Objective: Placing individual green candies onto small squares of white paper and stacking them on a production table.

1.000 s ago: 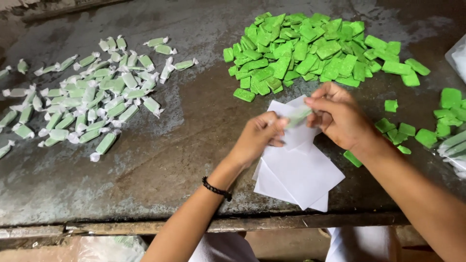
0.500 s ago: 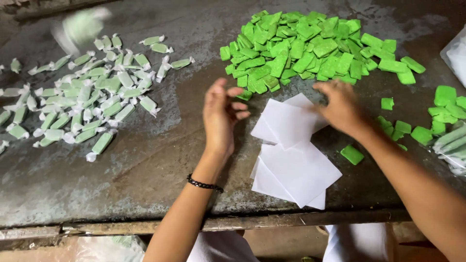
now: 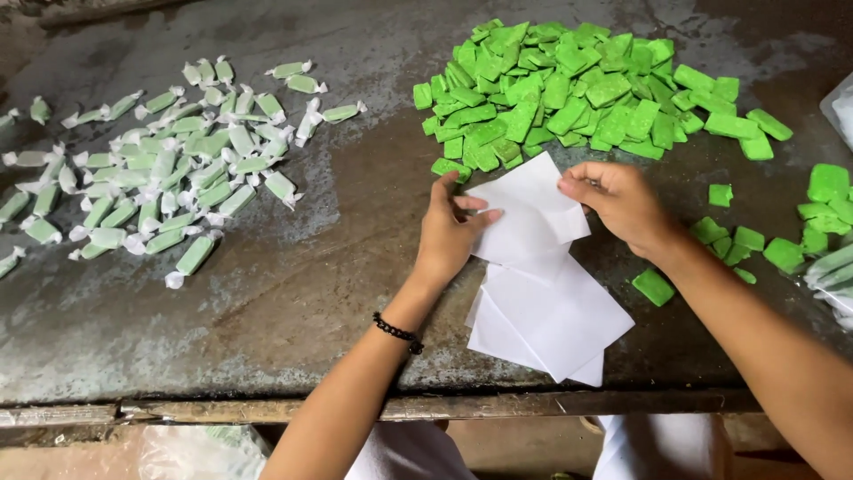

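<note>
- White paper sheet (image 3: pixel 529 213): we are lifting this top square off the loose stack of white sheets (image 3: pixel 551 320) lying near the table's front edge, just near of the green heap.
- Left hand (image 3: pixel 449 233): we are laying it flat on the sheet's left edge, fingers spread and pressing down, wrist straight, a black bead bracelet (image 3: pixel 397 331) on the forearm.
- Right hand (image 3: pixel 622 204): we are pinching the sheet's far right corner between thumb and forefinger, the other fingers curled, forearm running in from the near right.
- Handling note: we judge the sheet separates best by peeling only one layer while the left palm is holding the stack steady.
- Unwrapped green candy pieces (image 3: pixel 569 89): heaped far and right; strays (image 3: pixel 653 286) lying right of the stack.
- Wrapped candies (image 3: pixel 151 169): scattered far left, well apart from the hands.
- Metal table (image 3: pixel 267 302): worn, bearing everything.
</note>
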